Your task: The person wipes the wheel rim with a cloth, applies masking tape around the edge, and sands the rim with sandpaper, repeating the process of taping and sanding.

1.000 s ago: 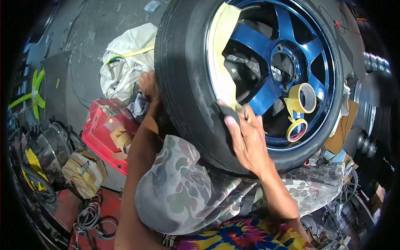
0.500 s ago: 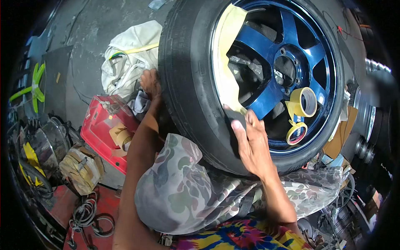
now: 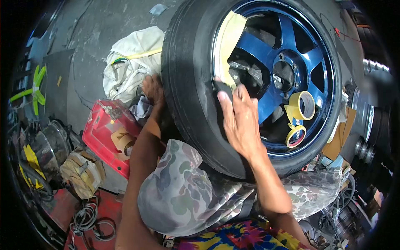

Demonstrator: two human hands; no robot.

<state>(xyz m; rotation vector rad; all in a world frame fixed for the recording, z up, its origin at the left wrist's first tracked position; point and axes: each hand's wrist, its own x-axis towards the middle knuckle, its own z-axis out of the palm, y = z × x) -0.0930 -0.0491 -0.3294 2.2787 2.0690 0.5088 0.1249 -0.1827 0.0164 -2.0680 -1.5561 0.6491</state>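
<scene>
A large tire with a blue spoked wheel stands tilted before my legs. Yellow masking tape covers the left part of the rim's edge. My right hand grips a dark flat piece of sandpaper and presses it at the lower end of that tape, where rim meets sidewall. Two rolls of yellow tape sit against the lower spokes. My left hand lies by the tire's left side, next to a white cloth, its fingers loosely bent and partly in shadow.
A red plastic case with a brown tape roll inside lies left of my left arm. Further left are a taped cardboard box, a coiled cable and a green spoked piece. Metal wheels stand at the right.
My right hand has moved up and left along the rim edge with the sandpaper, uncovering the lower rim. The tire appears slightly lower in view. My left hand stays beside the tire.
</scene>
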